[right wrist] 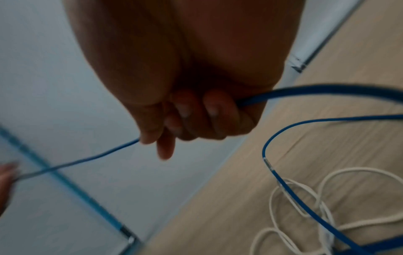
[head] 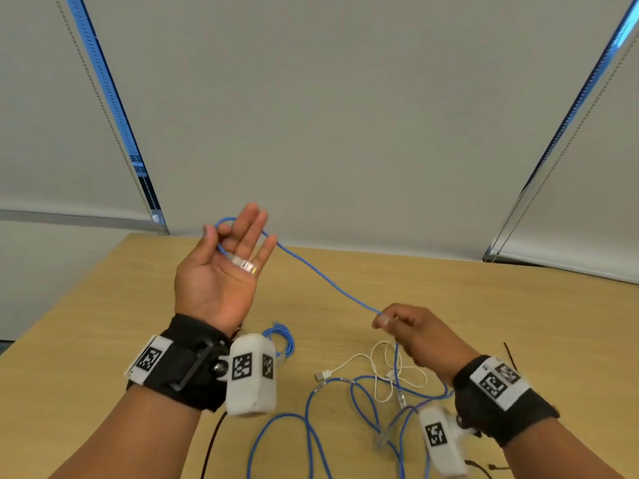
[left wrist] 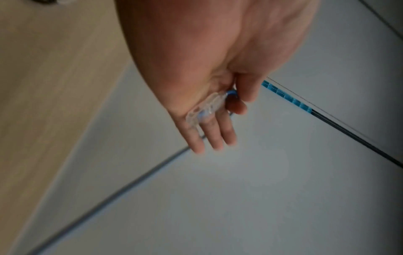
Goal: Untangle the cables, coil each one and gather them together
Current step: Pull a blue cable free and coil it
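My left hand (head: 224,243) is raised palm-up above the table. It pinches the blue network cable (head: 328,285) between thumb and index finger while the other fingers stay straight. The cable loops behind those fingers, and its clear connector (head: 246,265) lies across the palm, as the left wrist view also shows for the connector (left wrist: 207,107). From there the cable runs down to my right hand (head: 383,319), which pinches it with curled fingers. In the right wrist view the blue cable (right wrist: 98,156) leaves the right hand (right wrist: 152,143). Its slack lies in loops (head: 311,426) on the table.
A white USB cable (head: 378,371) lies tangled with the blue loops on the wooden table (head: 518,305). A small coiled blue cable (head: 281,340) sits behind my left wrist. Black cable ties (head: 508,354) lie at the right, and a black lead (head: 211,444) at the front edge.
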`<state>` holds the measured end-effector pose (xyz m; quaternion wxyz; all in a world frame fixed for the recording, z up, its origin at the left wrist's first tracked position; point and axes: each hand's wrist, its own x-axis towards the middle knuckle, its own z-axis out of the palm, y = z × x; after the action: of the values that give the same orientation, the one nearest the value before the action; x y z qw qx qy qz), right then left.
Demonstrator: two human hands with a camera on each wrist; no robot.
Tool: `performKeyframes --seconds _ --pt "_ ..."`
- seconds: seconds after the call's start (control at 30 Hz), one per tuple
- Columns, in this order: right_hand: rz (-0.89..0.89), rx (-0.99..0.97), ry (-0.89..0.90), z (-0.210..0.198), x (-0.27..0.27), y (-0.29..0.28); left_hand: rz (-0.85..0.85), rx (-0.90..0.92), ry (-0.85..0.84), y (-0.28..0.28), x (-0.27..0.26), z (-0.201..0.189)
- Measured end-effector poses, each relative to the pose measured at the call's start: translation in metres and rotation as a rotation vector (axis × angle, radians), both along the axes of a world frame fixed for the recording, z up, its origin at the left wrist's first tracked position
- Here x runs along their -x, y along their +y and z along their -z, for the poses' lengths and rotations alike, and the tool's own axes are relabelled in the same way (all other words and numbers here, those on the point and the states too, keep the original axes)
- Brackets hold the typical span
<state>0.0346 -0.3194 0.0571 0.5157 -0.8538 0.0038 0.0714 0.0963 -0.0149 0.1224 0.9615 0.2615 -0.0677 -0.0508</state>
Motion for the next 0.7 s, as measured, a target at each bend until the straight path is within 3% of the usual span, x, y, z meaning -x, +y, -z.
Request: performKeyframes --seconds 0.07,0.13,0.2,0.3,0.4,0.5,0.7 --pt "-0.212 0.105 0.022 0.002 0.008 0.018 -0.187 -0.172 0.033 -0.007 -0.008 -0.005" --pt "-0.325 0.113 0.043 -0.002 0.014 0.03 -0.401 -0.494 0.081 -0.014 -0.014 -0.001" --pt "-0.376 0.053 0.028 -0.012 0.018 0.035 -0.504 -0.812 0.064 -0.02 -0.017 0.01" --pt "-0.435 -0.061 -0.045 -0.038 0.027 0.034 -0.45 -1.167 -0.039 -0.024 -0.02 0.031" --pt "-0.44 -0.173 -0.186 -0.064 0.03 0.03 -0.358 -1.388 -0.143 -0.027 -0.017 0.049" --pt "-0.301 -0.289 -0.287 -0.08 0.024 0.028 -0.149 -1.481 -0.288 -0.038 -0.002 0.056" --pt "0.036 -0.465 -0.361 -0.083 -0.002 0.004 0.347 -1.151 -0.403 -0.056 0.037 0.049"
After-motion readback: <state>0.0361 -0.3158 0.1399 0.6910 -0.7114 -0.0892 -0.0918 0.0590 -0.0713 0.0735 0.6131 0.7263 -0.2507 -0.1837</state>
